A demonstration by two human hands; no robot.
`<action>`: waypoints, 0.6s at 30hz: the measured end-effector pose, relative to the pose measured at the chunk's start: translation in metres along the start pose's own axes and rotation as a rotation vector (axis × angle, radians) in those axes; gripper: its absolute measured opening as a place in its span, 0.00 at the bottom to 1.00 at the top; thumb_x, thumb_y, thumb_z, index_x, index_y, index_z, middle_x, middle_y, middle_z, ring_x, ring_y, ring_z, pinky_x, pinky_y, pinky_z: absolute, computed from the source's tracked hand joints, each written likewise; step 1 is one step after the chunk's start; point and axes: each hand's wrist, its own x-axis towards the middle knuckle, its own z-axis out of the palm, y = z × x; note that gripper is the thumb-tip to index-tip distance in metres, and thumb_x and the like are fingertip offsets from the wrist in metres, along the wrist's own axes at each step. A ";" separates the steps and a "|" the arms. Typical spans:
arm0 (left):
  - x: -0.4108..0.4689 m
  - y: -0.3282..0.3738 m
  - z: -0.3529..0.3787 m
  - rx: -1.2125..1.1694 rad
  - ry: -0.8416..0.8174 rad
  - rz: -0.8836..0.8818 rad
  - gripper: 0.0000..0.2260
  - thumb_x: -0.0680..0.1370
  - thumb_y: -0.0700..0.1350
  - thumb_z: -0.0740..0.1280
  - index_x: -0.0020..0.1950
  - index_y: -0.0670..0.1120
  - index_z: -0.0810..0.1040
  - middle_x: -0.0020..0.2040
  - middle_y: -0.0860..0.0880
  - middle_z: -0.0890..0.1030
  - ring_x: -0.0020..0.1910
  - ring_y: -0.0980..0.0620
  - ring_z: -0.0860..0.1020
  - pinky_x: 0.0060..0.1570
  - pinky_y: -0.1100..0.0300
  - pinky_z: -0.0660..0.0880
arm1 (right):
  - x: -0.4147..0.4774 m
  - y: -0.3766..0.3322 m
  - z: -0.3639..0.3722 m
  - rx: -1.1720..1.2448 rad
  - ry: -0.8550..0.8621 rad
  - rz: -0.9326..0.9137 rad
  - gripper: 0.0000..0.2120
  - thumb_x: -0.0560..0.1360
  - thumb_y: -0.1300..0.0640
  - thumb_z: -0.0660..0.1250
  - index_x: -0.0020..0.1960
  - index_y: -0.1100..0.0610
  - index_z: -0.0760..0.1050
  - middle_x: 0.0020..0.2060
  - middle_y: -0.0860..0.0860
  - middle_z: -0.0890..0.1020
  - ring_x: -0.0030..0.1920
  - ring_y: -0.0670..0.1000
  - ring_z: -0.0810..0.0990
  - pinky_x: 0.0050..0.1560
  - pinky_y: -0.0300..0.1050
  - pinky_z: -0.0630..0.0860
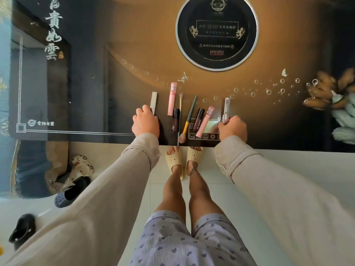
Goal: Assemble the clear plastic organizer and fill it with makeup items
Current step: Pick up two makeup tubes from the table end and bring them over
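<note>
Glossy dark tabletop (269,116), gold-swirled, carries eight makeup items left of and beside its printed control panel (209,131): two brushes, four slim gloss tubes, two metallic sticks. My left hand (146,121) curls its fingers against the silver lipstick case (154,103). My right hand (232,127) pinches the clear-capped silver tube (226,110), standing just right of the panel.

The makeup tubes (199,121) and brushes (189,116) lie in a row on the table (269,116) near its edge. My left hand (146,123) rests at the row's left end, my right hand (233,128) at its right. The round burner (217,31) sits far behind them.
</note>
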 end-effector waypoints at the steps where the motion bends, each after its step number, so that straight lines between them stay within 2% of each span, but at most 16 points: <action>1: -0.001 -0.002 -0.002 0.011 -0.021 0.006 0.14 0.79 0.43 0.60 0.62 0.39 0.67 0.62 0.39 0.72 0.61 0.39 0.72 0.53 0.46 0.73 | -0.002 0.003 -0.001 0.010 -0.008 0.003 0.13 0.74 0.55 0.66 0.55 0.60 0.74 0.53 0.57 0.80 0.53 0.58 0.80 0.50 0.52 0.79; 5: -0.014 -0.020 -0.010 -0.097 -0.077 -0.017 0.13 0.79 0.42 0.59 0.63 0.39 0.67 0.62 0.39 0.71 0.60 0.40 0.73 0.55 0.47 0.73 | -0.018 0.021 -0.005 0.194 -0.053 -0.044 0.08 0.75 0.58 0.65 0.51 0.62 0.74 0.51 0.59 0.81 0.49 0.57 0.80 0.48 0.48 0.77; 8: -0.037 -0.042 -0.017 -0.300 -0.125 -0.028 0.10 0.79 0.40 0.59 0.59 0.37 0.69 0.59 0.37 0.75 0.49 0.45 0.74 0.48 0.53 0.71 | -0.038 0.043 -0.017 0.258 -0.115 -0.100 0.08 0.74 0.61 0.65 0.52 0.64 0.74 0.50 0.61 0.81 0.44 0.55 0.77 0.47 0.47 0.74; 10: -0.059 -0.059 -0.021 -0.317 -0.207 0.003 0.10 0.79 0.41 0.59 0.59 0.38 0.69 0.57 0.37 0.78 0.45 0.45 0.74 0.44 0.54 0.71 | -0.053 0.062 -0.027 0.234 -0.165 -0.142 0.10 0.74 0.62 0.66 0.53 0.65 0.74 0.50 0.61 0.81 0.45 0.58 0.77 0.47 0.47 0.74; 14: -0.106 -0.093 -0.026 -0.199 -0.379 0.036 0.11 0.78 0.40 0.61 0.59 0.38 0.71 0.56 0.37 0.80 0.51 0.36 0.78 0.52 0.49 0.76 | -0.077 0.106 -0.048 0.136 -0.228 -0.146 0.10 0.74 0.63 0.66 0.54 0.65 0.74 0.51 0.61 0.81 0.45 0.56 0.76 0.49 0.47 0.73; 16: -0.126 -0.105 -0.028 -0.161 -0.436 0.030 0.10 0.78 0.40 0.61 0.58 0.38 0.71 0.55 0.36 0.79 0.52 0.36 0.78 0.52 0.49 0.75 | -0.085 0.126 -0.057 0.102 -0.245 -0.129 0.10 0.73 0.64 0.66 0.54 0.66 0.75 0.50 0.61 0.82 0.44 0.55 0.76 0.47 0.45 0.73; 18: -0.140 -0.114 -0.028 -0.142 -0.464 0.020 0.10 0.78 0.39 0.62 0.58 0.39 0.72 0.56 0.36 0.79 0.53 0.39 0.78 0.53 0.52 0.74 | -0.092 0.144 -0.063 0.101 -0.263 -0.099 0.10 0.73 0.65 0.66 0.53 0.65 0.75 0.47 0.59 0.81 0.43 0.55 0.76 0.40 0.42 0.72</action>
